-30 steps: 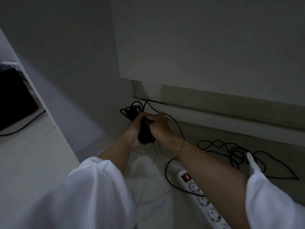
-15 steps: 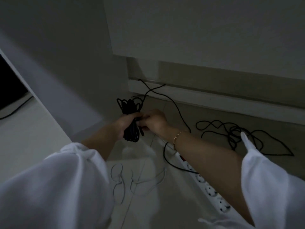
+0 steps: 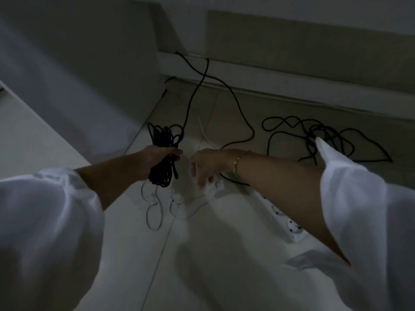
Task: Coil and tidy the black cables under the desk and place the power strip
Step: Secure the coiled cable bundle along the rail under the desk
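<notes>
Your left hand [image 3: 155, 157] grips the coiled black cable bundle [image 3: 163, 173] at mid-length. The fingers are curled round it, and loops stick out at 12 and 6 o'clock. Your right hand [image 3: 206, 162] hovers just beside the bundle at 3 o'clock, fingers loosely spread and holding nothing. Loose black cable [image 3: 314, 131] sprawls farther out at 3 o'clock, near the baseboard [image 3: 269, 86]. The power strip [image 3: 289, 223] lies at 4 o'clock, partly under your right forearm. Open floor [image 3: 134, 254] runs toward 6 o'clock.

The power strip [image 3: 289, 223] is largely hidden behind the right forearm [image 3: 280, 176]; the fingers [image 3: 203, 181] of the right hand [image 3: 208, 162] are blurred, and the middle of the cable bundle [image 3: 162, 135] is covered by the left hand [image 3: 157, 157].
</notes>
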The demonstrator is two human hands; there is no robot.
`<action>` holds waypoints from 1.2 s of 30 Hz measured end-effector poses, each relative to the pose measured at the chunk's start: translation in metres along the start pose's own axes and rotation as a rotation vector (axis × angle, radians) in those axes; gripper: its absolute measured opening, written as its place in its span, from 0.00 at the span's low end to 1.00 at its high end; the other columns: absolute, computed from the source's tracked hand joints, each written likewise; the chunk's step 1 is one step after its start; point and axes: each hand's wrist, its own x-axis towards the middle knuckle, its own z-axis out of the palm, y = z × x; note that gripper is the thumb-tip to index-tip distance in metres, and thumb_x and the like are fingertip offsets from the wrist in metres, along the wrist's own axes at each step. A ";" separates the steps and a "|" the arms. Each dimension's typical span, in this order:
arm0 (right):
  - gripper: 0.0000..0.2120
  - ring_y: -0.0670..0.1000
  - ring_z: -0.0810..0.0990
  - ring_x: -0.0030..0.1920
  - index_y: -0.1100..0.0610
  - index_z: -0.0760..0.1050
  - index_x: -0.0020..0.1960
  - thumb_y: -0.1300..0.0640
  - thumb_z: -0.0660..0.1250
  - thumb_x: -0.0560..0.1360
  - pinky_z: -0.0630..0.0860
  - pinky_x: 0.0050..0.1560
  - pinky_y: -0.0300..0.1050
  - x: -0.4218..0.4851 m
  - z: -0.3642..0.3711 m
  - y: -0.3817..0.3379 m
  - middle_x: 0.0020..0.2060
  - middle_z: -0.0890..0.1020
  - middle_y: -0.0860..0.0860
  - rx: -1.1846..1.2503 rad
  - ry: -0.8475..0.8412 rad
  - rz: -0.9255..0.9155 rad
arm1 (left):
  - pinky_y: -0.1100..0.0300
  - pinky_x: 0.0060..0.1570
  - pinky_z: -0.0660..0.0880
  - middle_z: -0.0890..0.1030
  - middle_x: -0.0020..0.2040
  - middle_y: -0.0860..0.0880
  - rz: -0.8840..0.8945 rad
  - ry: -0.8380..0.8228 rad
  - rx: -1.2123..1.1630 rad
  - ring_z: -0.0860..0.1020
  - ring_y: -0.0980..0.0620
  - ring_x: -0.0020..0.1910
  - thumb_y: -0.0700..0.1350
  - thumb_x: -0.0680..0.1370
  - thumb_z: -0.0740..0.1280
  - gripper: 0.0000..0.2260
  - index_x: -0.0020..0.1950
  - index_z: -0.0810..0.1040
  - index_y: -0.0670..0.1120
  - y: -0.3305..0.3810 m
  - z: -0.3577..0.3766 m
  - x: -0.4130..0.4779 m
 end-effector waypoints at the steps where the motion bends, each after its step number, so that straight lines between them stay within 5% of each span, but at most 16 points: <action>1: 0.17 0.46 0.74 0.29 0.57 0.70 0.50 0.61 0.75 0.67 0.70 0.27 0.36 0.002 0.005 0.000 0.34 0.73 0.48 -0.069 -0.034 0.012 | 0.62 0.35 0.72 0.80 0.44 0.49 0.002 -0.004 -0.002 0.76 0.50 0.37 0.45 0.74 0.70 0.06 0.46 0.79 0.43 -0.003 0.002 0.001; 3: 0.20 0.49 0.76 0.33 0.57 0.69 0.55 0.59 0.74 0.68 0.69 0.30 0.38 0.004 0.014 0.000 0.36 0.75 0.50 -0.244 -0.107 0.022 | 0.65 0.30 0.72 0.81 0.41 0.51 0.006 -0.005 0.000 0.77 0.53 0.32 0.45 0.75 0.69 0.05 0.44 0.78 0.44 -0.006 0.005 0.003; 7: 0.30 0.56 0.77 0.58 0.59 0.67 0.68 0.55 0.73 0.69 0.67 0.30 0.40 0.005 0.033 0.002 0.62 0.75 0.54 -0.606 -0.107 0.006 | 0.63 0.34 0.71 0.80 0.41 0.51 0.020 -0.014 -0.007 0.76 0.53 0.36 0.45 0.75 0.69 0.07 0.49 0.78 0.43 -0.008 0.007 0.005; 12: 0.24 0.57 0.76 0.62 0.61 0.66 0.69 0.60 0.66 0.75 0.72 0.47 0.45 -0.003 0.047 0.012 0.66 0.73 0.56 -0.845 0.001 -0.086 | 0.59 0.50 0.71 0.79 0.45 0.50 0.039 -0.057 -0.038 0.77 0.56 0.44 0.44 0.76 0.68 0.09 0.54 0.76 0.44 -0.010 0.009 0.011; 16: 0.21 0.58 0.71 0.66 0.62 0.63 0.71 0.63 0.58 0.79 0.72 0.58 0.49 -0.010 0.045 0.008 0.68 0.69 0.58 -0.942 0.043 -0.144 | 0.63 0.43 0.72 0.79 0.44 0.50 0.032 -0.062 -0.043 0.77 0.57 0.44 0.43 0.76 0.68 0.02 0.45 0.76 0.46 -0.010 0.011 0.012; 20: 0.16 0.58 0.75 0.62 0.62 0.68 0.66 0.66 0.55 0.79 0.71 0.49 0.47 -0.008 0.046 0.008 0.64 0.74 0.57 -1.023 0.067 -0.189 | 0.60 0.49 0.71 0.79 0.44 0.50 0.027 -0.059 -0.058 0.77 0.56 0.43 0.43 0.76 0.68 0.03 0.44 0.76 0.46 -0.009 0.013 0.013; 22: 0.16 0.58 0.74 0.63 0.62 0.68 0.66 0.63 0.56 0.80 0.73 0.54 0.50 -0.008 0.045 0.008 0.65 0.73 0.57 -1.003 0.069 -0.173 | 0.58 0.52 0.70 0.79 0.44 0.50 0.031 -0.055 -0.059 0.77 0.55 0.44 0.43 0.76 0.68 0.03 0.46 0.77 0.45 -0.009 0.013 0.013; 26: 0.16 0.57 0.75 0.60 0.61 0.71 0.63 0.54 0.60 0.79 0.71 0.47 0.45 -0.005 0.038 0.010 0.61 0.75 0.56 -0.725 0.105 -0.088 | 0.62 0.38 0.72 0.79 0.43 0.49 0.041 -0.046 -0.011 0.76 0.53 0.37 0.43 0.76 0.69 0.06 0.50 0.77 0.43 -0.004 0.012 0.008; 31: 0.09 0.54 0.77 0.49 0.58 0.75 0.39 0.54 0.64 0.75 0.67 0.35 0.40 0.006 0.006 0.014 0.47 0.80 0.58 -0.063 0.341 0.017 | 0.65 0.28 0.72 0.78 0.41 0.45 0.087 0.063 0.018 0.75 0.49 0.35 0.45 0.72 0.73 0.11 0.49 0.79 0.41 0.007 0.005 0.005; 36: 0.15 0.42 0.72 0.23 0.57 0.70 0.28 0.63 0.64 0.74 0.65 0.21 0.29 0.001 -0.028 0.007 0.19 0.73 0.46 0.518 0.538 0.092 | 0.64 0.26 0.67 0.72 0.31 0.46 0.194 0.090 -0.034 0.70 0.49 0.27 0.44 0.73 0.68 0.11 0.32 0.72 0.44 0.030 0.002 -0.001</action>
